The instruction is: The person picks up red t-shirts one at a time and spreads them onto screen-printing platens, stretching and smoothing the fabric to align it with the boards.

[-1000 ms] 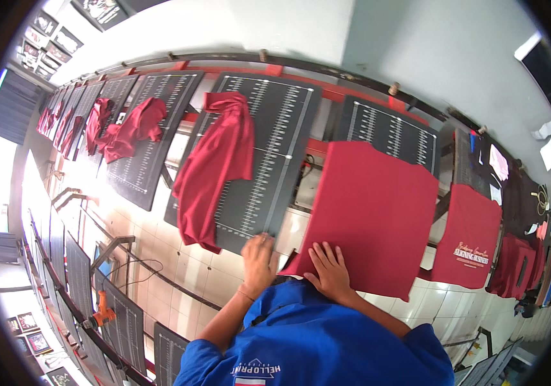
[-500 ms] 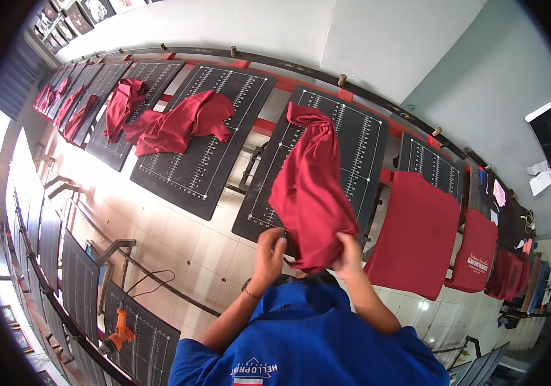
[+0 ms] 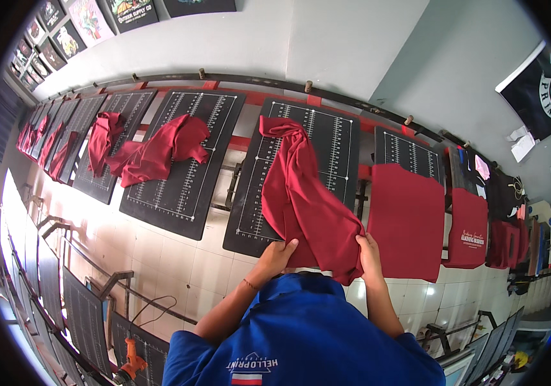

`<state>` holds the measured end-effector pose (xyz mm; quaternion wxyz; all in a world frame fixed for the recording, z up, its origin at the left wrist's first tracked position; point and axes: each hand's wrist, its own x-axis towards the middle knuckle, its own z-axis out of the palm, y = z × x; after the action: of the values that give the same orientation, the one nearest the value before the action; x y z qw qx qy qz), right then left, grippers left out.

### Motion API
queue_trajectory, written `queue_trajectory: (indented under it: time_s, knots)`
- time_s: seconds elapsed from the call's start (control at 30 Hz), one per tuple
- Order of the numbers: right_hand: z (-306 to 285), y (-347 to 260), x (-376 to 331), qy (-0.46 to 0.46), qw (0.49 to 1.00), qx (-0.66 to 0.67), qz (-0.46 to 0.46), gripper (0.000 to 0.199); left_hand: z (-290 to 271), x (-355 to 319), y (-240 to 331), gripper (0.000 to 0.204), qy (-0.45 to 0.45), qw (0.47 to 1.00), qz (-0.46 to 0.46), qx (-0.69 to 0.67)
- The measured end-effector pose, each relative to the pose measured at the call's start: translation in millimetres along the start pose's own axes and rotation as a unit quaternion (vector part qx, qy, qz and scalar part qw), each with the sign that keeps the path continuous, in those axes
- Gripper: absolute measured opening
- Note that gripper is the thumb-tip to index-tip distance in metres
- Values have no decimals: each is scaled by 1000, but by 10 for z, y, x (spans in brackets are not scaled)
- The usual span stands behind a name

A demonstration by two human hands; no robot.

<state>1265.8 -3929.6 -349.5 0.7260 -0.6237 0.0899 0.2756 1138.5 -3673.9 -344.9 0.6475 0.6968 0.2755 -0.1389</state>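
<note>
A dark red T-shirt (image 3: 301,199) lies bunched and twisted lengthwise along a black board (image 3: 333,138) printed with white ruler lines. Its near end hangs past the board's front edge, spread between my hands. My left hand (image 3: 278,255) pinches the left corner of that end, thumb on top. On the other side, my right hand (image 3: 369,256) grips the right edge of the cloth. The far end stays crumpled on the board. Fingers under the fabric are partly hidden.
Another crumpled red shirt (image 3: 160,151) lies on the board to the left, with more beyond. At right, a red shirt (image 3: 407,222) is pulled flat over a board. An orange power tool (image 3: 132,360) sits low left. A dark rail (image 3: 256,85) runs behind the boards.
My hands have moved apart, the right one outward, and the near end of the shirt is spread wider between them. The whole view has shifted slightly.
</note>
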Motion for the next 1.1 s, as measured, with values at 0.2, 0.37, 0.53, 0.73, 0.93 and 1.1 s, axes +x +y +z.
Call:
queue_trajectory:
  time_s: [0.2, 0.37, 0.53, 0.73, 0.93, 1.1]
  knots:
    - [393, -497, -317, 61, 818, -518, -242, 68, -356, -573, 965, 42, 106, 924, 135, 342]
    - [1445, -1531, -332, -295, 677, -404, -540, 65, -326, -673, 1541, 16, 97, 829, 500, 233]
    - [1938, -2254, -204, -199, 662, -439, -573, 21, 19, -415, 1731, 63, 180, 832, 493, -177]
    - [2348, -3040, -478, 13, 610, -360, -705, 13, 303, -12, 1146, 54, 90, 958, 271, 25]
    - [2535, -3488, -761, 136, 520, -365, -760, 7, -132, -520, 1521, 61, 274, 836, 468, 87]
    - [2744, -3689, -1018, 149, 490, -374, -773, 8, -88, -277, 1584, 80, 249, 830, 486, 112]
